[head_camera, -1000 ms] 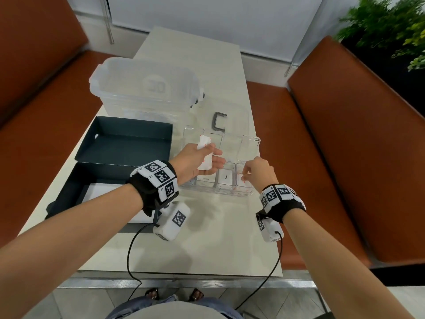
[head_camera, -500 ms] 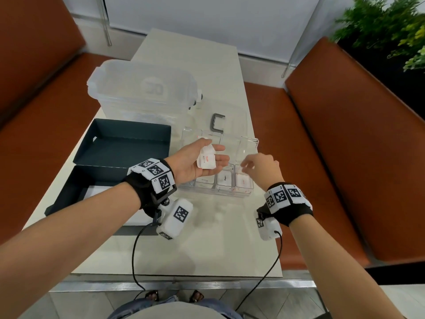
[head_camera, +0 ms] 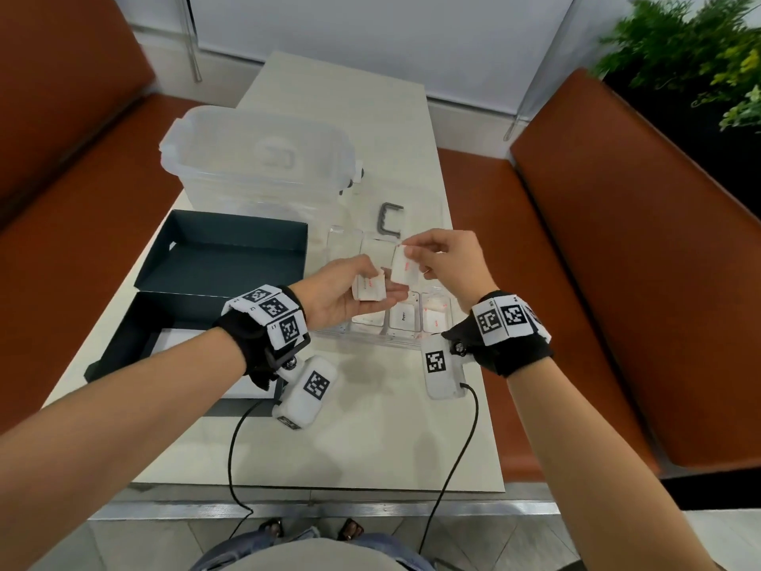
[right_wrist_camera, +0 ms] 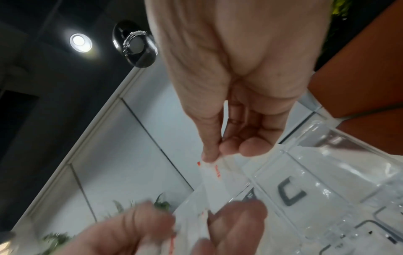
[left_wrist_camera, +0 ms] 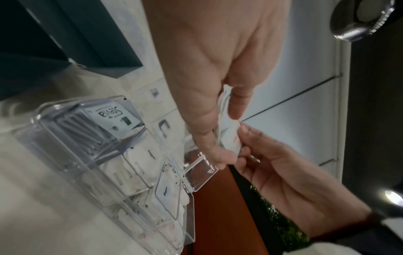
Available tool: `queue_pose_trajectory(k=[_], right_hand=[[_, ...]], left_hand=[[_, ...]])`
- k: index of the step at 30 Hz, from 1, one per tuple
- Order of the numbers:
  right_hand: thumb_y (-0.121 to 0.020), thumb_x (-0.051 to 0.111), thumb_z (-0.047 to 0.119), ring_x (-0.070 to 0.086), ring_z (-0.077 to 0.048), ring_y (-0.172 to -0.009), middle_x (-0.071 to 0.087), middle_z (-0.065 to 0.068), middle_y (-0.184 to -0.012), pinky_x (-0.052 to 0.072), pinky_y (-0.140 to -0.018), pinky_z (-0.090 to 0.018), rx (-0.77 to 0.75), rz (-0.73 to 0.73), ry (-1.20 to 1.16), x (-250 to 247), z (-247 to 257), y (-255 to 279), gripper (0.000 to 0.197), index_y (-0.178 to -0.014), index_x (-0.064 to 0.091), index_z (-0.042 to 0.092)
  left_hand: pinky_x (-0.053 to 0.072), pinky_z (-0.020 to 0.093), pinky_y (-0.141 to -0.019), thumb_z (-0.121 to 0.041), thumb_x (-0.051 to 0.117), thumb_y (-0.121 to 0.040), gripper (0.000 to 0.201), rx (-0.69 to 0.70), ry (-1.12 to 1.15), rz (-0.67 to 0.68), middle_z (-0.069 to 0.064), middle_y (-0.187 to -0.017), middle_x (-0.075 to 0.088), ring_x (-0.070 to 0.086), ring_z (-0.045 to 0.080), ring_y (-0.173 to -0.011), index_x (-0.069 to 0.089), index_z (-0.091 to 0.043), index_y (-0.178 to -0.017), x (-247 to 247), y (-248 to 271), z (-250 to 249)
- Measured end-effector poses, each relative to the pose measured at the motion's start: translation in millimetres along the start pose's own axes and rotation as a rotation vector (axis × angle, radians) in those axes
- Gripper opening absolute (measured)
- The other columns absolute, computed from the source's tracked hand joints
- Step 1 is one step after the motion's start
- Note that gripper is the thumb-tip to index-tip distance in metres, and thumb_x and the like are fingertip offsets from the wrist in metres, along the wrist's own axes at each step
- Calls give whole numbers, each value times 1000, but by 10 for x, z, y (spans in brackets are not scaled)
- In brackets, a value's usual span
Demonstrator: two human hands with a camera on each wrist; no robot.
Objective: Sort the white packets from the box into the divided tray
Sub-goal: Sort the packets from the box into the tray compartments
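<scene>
Over the clear divided tray (head_camera: pixel 372 339) my left hand (head_camera: pixel 350 290) lies palm up and holds a small stack of white packets (head_camera: pixel 369 287) with red print between thumb and fingers. My right hand (head_camera: pixel 442 261) pinches one white packet (head_camera: pixel 402 266) by its top edge, just above that stack (left_wrist_camera: pixel 227 138). In the right wrist view thumb and forefinger grip the packet (right_wrist_camera: pixel 212 174). The tray's near compartments (left_wrist_camera: pixel 139 165) hold labelled white packets. The dark box (head_camera: pixel 136 348) at the left shows white contents, partly hidden by my left forearm.
A dark box lid (head_camera: pixel 230 251) lies behind the box. A large clear lidded container (head_camera: pixel 259 158) stands at the back of the table. The tray's clear lid with a grey handle (head_camera: pixel 389 220) lies behind the tray. Orange benches (head_camera: pixel 617 261) flank the table.
My right hand has risen from the tray's right compartment and taken one packet off the stack in my left hand. My left hand has stayed over the tray, palm up.
</scene>
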State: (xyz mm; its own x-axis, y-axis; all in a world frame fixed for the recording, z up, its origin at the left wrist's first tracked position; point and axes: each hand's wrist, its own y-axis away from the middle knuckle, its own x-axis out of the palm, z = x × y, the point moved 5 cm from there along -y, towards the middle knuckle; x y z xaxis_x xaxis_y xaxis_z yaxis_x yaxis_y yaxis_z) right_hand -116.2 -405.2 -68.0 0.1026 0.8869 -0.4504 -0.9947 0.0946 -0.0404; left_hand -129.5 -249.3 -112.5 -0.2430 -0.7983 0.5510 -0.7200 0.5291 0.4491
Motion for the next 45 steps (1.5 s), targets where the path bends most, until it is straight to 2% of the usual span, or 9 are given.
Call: queue_pose_trajectory(k=[4,9,15,24,28,30,36,41,45], right_hand=[[-85,70,6,53,-7,-56,64,1,-66,48,-57,-20,105,45,-187,-54,-99,48,8,-93,73,7],[-83,72,13,62,-4,-66,72,6,-77,47,-61,-18,116,120,-80,-36,-138,104,10,-88,74,21],[-80,74,7,66,-9,-71,73,-6,-81,55,-62,-19,27,102,-3,-18,-58,130,10,-89,74,13],[-81,75,12,62,-11,-55,66,-4,-63,59,-62,-26,59,20,-37,41,-68,181,10,-90,74,7],[-84,72,15,60,-7,-59,66,-1,-71,56,-58,-21,91,55,-40,50,-117,176,8,-89,71,8],[-85,71,15,60,-7,-59,68,1,-74,53,-55,-19,127,58,-50,18,-172,155,8,-89,70,9],[-84,72,15,58,-7,-60,69,3,-75,50,-52,-16,211,-67,-49,-273,-459,70,3,-86,72,16],[-83,72,18,59,-15,-81,68,1,-88,51,-76,-32,263,-67,222,-426,-790,19,6,-80,71,23],[-84,72,19,57,-19,-88,65,-4,-91,44,-76,-30,293,-20,386,-390,-950,9,3,-82,70,20]], left_hand=[[59,38,-82,14,35,-96,31,49,-38,-35,32,-121,59,63,40,-110,49,11,-123,-59,18,-33],[60,30,-67,8,58,-90,20,159,-147,-58,18,-106,71,73,26,-90,62,6,-109,-89,45,-58],[58,24,-60,2,76,-77,25,262,-280,-170,11,-94,72,74,19,-81,64,0,-99,-120,27,-61],[59,25,-74,5,70,-82,35,257,-239,-77,20,-113,68,70,25,-97,61,9,-116,25,18,-22],[58,27,-79,-13,66,-90,31,226,-204,-28,14,-112,71,69,23,-103,63,4,-116,48,13,6],[59,27,-77,-21,61,-95,31,169,-134,-48,13,-108,73,70,23,-101,64,2,-114,37,13,15],[60,27,-69,-13,50,-101,29,130,-117,-137,24,-108,70,72,28,-94,62,9,-113,-24,46,-18],[60,27,-70,-15,49,-101,31,137,-124,-146,26,-110,68,71,27,-94,60,11,-116,-20,66,-24],[60,27,-69,-14,50,-101,31,134,-131,-147,26,-109,68,72,27,-93,60,11,-116,9,57,-27]])
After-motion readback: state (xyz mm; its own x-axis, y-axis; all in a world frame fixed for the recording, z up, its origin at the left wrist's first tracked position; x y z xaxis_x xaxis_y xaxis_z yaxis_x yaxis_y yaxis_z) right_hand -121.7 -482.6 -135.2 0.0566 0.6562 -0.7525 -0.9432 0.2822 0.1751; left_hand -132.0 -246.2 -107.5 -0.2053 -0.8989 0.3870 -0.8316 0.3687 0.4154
